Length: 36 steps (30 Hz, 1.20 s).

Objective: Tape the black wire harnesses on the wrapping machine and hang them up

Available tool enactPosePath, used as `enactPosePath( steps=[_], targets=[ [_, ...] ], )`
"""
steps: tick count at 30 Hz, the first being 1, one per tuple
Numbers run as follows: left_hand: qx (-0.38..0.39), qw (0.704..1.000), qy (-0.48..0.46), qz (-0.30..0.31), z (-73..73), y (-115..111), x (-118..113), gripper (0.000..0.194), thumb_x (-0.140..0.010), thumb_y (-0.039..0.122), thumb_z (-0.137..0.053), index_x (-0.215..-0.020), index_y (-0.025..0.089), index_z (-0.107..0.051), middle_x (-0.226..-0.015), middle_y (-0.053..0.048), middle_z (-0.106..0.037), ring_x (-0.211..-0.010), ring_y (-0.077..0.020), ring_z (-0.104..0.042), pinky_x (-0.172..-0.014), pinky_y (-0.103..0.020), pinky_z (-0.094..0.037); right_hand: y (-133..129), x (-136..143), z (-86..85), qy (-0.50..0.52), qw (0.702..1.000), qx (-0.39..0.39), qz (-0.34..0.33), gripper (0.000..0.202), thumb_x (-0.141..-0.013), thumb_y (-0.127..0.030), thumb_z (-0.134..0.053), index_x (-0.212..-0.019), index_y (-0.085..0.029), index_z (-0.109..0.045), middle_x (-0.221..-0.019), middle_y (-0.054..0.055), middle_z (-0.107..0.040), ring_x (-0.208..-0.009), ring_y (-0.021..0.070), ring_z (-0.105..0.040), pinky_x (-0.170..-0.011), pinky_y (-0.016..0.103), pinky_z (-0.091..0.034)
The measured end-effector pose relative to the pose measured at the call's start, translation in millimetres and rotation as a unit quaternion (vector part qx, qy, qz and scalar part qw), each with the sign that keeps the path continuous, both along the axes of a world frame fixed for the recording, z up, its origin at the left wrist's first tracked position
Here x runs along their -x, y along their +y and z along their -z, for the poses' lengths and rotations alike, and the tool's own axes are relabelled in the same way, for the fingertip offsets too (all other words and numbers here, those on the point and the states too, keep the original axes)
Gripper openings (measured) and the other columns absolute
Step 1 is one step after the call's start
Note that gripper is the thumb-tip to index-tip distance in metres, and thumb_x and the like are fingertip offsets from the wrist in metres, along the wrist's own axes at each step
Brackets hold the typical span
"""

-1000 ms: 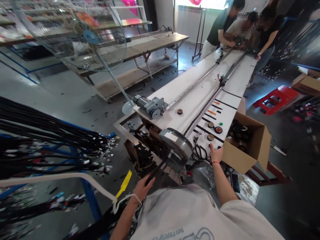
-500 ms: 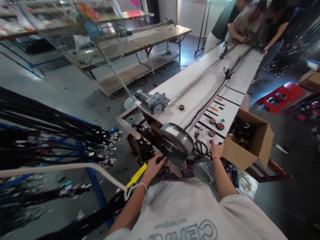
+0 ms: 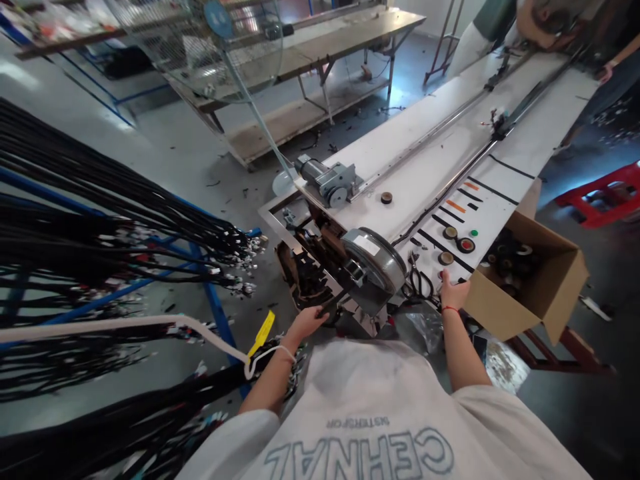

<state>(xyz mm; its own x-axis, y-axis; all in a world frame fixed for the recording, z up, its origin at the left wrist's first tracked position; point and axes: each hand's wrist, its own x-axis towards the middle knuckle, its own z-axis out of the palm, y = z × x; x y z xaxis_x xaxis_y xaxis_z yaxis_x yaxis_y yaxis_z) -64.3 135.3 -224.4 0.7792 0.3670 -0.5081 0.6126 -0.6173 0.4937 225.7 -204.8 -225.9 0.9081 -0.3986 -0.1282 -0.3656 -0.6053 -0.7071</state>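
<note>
My left hand (image 3: 306, 323) is closed around a dark, strip-like piece beside the large grey reel (image 3: 376, 259) at the table's near end. What exactly this piece is, I cannot make out. My right hand (image 3: 454, 293) grips the near right edge of the white table (image 3: 375, 220), one digit reaching up onto the top near a small reddish spot; part of the fingers is hidden. Black-handled scissors (image 3: 417, 280) lie just left of this hand. Tape rolls (image 3: 445, 258) and a red-centred black roll (image 3: 466, 245) sit beyond it.
An open cardboard box (image 3: 535, 287) with dark rolls stands to the right. A motor unit (image 3: 330, 180) and long rails are on the table. Co-workers lean over the far end. Black cable bundles (image 3: 125, 193) hang on blue racks at left; a red stool (image 3: 600, 197) stands right.
My view has tilted down and turned left, so the table appears shifted right. Both hands stay at the table's near end. A co-worker at the far end bends lower.
</note>
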Motion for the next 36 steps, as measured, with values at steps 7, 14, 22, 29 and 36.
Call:
enactPosePath(
  steps=[7,14,22,29,36],
  targets=[
    [0.086,0.99,-0.093,-0.064,-29.2,-2.2,41.3,0.044,-0.079,0.056,-0.05,-0.076,0.015,-0.066,-0.064,-0.001,-0.062,-0.064,-0.0175,-0.055,-0.062,-0.026,-0.042,2.2,-0.4,-2.9,0.016,1.0,0.002,0.021,0.089,-0.074,-0.066,-0.064,-0.134,-0.004,-0.042,-0.137,0.031,-0.047,-0.128,0.0411,-0.046,-0.108,0.049,-0.034],
    [0.102,0.979,-0.148,-0.097,-47.5,-16.5,42.7,0.048,-0.083,0.062,-0.044,-0.074,0.018,-0.059,-0.056,0.001,-0.055,-0.056,-0.0156,-0.053,-0.058,-0.027,-0.044,3.2,-1.0,-2.6,0.016,0.999,0.001,0.027,0.086,-0.073,-0.062,-0.067,-0.133,-0.005,-0.044,-0.134,0.03,-0.051,-0.126,0.0409,-0.048,-0.105,0.049,-0.037],
    [0.05,0.974,-0.202,-0.091,-48.7,-23.4,8.0,0.043,-0.089,0.057,-0.038,-0.085,0.02,-0.06,-0.069,-0.002,-0.065,-0.067,-0.0185,-0.062,-0.065,-0.027,-0.046,4.4,2.2,-10.4,0.006,1.0,-0.012,0.02,0.083,-0.074,-0.06,-0.067,-0.132,-0.006,-0.044,-0.135,0.029,-0.051,-0.128,0.0398,-0.048,-0.107,0.049,-0.037],
    [0.025,0.972,-0.227,-0.049,-45.0,-30.6,-21.9,0.042,-0.093,0.053,-0.037,-0.086,0.02,-0.06,-0.075,-0.004,-0.068,-0.072,-0.0204,-0.064,-0.07,-0.029,-0.049,6.5,3.8,-14.1,0.01,0.999,-0.018,0.024,0.086,-0.074,-0.06,-0.067,-0.134,-0.003,-0.044,-0.137,0.031,-0.049,-0.129,0.0408,-0.046,-0.107,0.05,-0.036],
    [0.031,0.97,-0.236,-0.041,-33.9,-38.2,-51.4,0.039,-0.095,0.05,-0.039,-0.096,0.018,-0.062,-0.083,-0.009,-0.071,-0.08,-0.0249,-0.069,-0.077,-0.034,-0.05,7.0,4.0,-14.3,0.017,0.999,-0.014,0.027,0.088,-0.073,-0.06,-0.067,-0.135,-0.002,-0.043,-0.138,0.032,-0.047,-0.129,0.0408,-0.046,-0.108,0.05,-0.035]
  ],
)
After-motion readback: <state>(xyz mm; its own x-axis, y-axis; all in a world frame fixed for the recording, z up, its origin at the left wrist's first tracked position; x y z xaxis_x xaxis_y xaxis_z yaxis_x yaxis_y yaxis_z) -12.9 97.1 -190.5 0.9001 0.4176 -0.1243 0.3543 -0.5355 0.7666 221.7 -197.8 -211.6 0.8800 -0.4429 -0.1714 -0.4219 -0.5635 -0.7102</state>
